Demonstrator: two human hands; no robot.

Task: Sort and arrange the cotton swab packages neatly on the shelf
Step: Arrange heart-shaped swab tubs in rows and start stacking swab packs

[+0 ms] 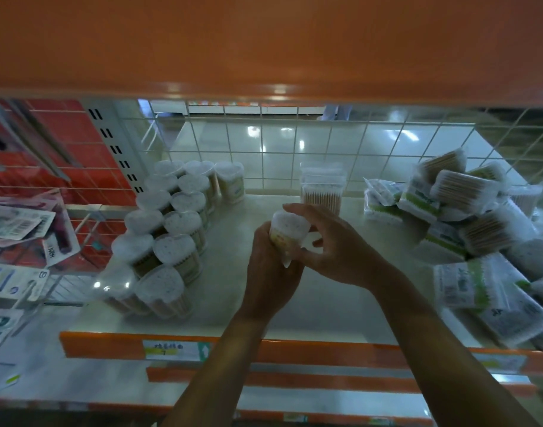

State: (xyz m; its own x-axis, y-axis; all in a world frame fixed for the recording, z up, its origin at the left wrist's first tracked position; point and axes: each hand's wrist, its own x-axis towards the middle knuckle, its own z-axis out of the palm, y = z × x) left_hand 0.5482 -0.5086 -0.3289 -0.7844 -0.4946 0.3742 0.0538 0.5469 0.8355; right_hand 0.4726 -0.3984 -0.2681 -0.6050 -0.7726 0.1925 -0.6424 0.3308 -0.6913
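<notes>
Above the shelf [325, 309], the left hand [270, 272] grips a heart-lidded cotton swab tub [284, 231] (tilted) while the right hand [335, 248] pinches its top, between neat tub rows [171, 229] left, heaped bagged packs [467, 217] right, and a rectangular box [322, 189] behind.

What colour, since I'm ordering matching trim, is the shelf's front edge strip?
The strip is orange, bearing a pale price label; head view.
</notes>
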